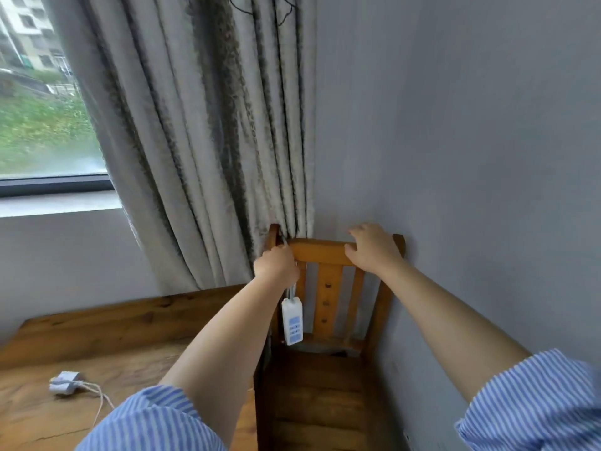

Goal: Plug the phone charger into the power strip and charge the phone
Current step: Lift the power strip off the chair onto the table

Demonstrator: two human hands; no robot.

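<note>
Left hand (276, 263): closed around the cord of the white power strip (292, 321), middle of frame.
Right hand (370, 249): open, resting on the chair (320, 250) top.
Charger (64, 382): on the table (113, 327), lower left.

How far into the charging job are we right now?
Early. Nothing is plugged in: the charger lies on the table with its cable loose. The left hand grips the cord above the hanging power strip at the chair; the right hand rests on the chair's top rail. No phone visible.
</note>
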